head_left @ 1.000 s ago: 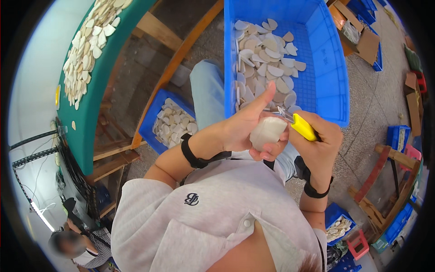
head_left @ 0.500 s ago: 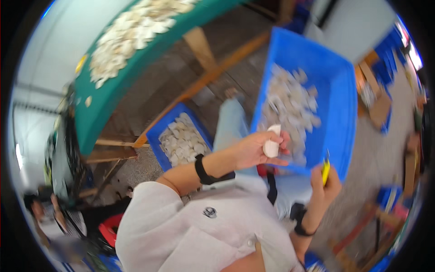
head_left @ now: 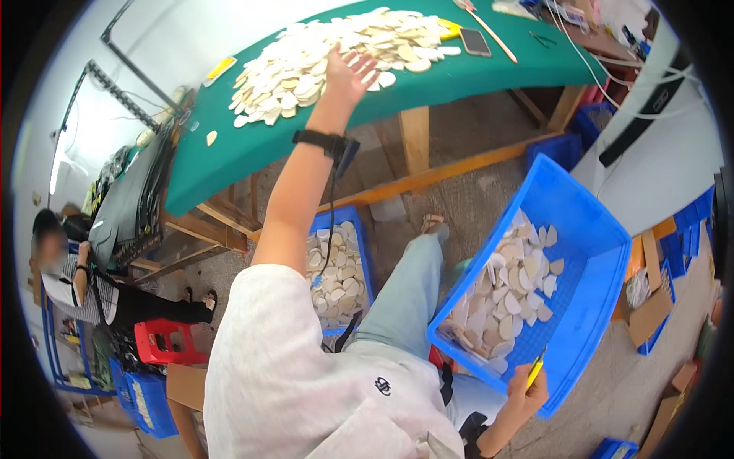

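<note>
Green cloth covered the long table (head_left: 489, 73) at twelve o'clock, and a broad heap of pale flat pieces (head_left: 336, 57) lay spread over it, with a phone (head_left: 475, 42) just beside the heap's right end. The person's left hand (head_left: 348, 73) was stretched up over that heap, palm down, fingers (head_left: 365, 64) spread and empty, right at the near edge of the pile; whether it touched the pieces I could not tell. A black band (head_left: 317, 140) circled that wrist.

Down at five o'clock the right hand (head_left: 527, 386) was closed around a yellow-handled knife (head_left: 535, 371), fingers curled tight on the handle, blade tip up, close to the rim of the big blue crate (head_left: 604, 306) resting by the person's knee. That crate held a fair layer of the same pale pieces (head_left: 505, 294), heaped toward its left half, with bare blue bottom showing on the right.

A smaller blue bin (head_left: 365, 252) on the floor, under the outstretched arm, was nearly covered with pieces as well.

Judging by the heaps, plenty had reached the table, yet both bins had a good share left.

At nine o'clock another person (head_left: 76, 283) sat well apart.
</note>
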A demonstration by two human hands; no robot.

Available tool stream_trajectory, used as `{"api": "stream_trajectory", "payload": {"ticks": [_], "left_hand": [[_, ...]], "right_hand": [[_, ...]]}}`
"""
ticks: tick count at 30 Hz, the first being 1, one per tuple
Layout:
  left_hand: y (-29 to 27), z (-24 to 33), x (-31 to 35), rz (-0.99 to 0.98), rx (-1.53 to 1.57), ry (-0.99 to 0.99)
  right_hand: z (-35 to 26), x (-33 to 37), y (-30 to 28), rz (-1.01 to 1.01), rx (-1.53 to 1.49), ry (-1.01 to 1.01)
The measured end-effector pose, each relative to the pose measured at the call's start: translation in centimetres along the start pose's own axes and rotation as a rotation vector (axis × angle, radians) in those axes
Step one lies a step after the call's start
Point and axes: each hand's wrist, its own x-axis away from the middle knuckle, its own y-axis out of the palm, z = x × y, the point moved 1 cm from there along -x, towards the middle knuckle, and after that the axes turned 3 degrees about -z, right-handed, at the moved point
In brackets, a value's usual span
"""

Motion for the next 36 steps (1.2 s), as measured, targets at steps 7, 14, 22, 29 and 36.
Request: {"api": "stream_trajectory", "payload": {"ticks": [7, 14, 22, 29, 36], "left_hand": [[3.7, -14.8, 13.1, -0.664, -0.681, -0.210], [7.5, -27.7, 24.6, -2.032, -1.584, 0.274], [5.2, -37.1, 29.8, -2.322, -2.198, 0.322], [0.0, -42.0, 29.8, -2.329, -2.283, 0.410], [11.4, -34.0, 30.1, -2.247, -1.955, 0.388]], "right_hand": [[-1.9, -1.1, -0.6, -0.001, 0.091, 0.052], [-0.3, 0.4, -2.5, 0.092, -0.071, 0.096], [0.8, 2.7, -4.4, 0.146, -0.128, 0.120], [1.3, 3.3, -5.6, 0.199, -0.148, 0.095], [0.9, 2.4, -5.4, 0.248, -0.148, 0.137]]}}
